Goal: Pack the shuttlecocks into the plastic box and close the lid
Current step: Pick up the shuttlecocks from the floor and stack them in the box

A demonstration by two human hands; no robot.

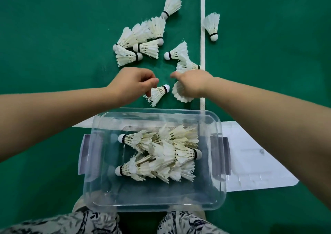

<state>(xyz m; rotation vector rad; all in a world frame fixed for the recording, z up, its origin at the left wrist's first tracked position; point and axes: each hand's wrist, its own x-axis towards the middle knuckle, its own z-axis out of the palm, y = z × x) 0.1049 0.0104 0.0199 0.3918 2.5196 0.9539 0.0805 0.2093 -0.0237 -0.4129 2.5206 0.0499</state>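
A clear plastic box (219,155) stands open on the green floor in front of me, with several white feather shuttlecocks (157,153) lying inside. Just beyond its far rim, my left hand (131,84) pinches the feathers of one shuttlecock (158,92) whose cork points right. My right hand (192,85) is curled over another shuttlecock (180,93), fingers wrapped on its feather skirt. Several loose shuttlecocks (139,43) lie scattered farther out on the floor, one (212,26) beyond the white line. No lid is identifiable.
A white court line (202,36) runs away from me to the right of the pile. A white paper sheet (250,158) lies under and right of the box. My patterned trouser legs (179,223) are at the bottom edge.
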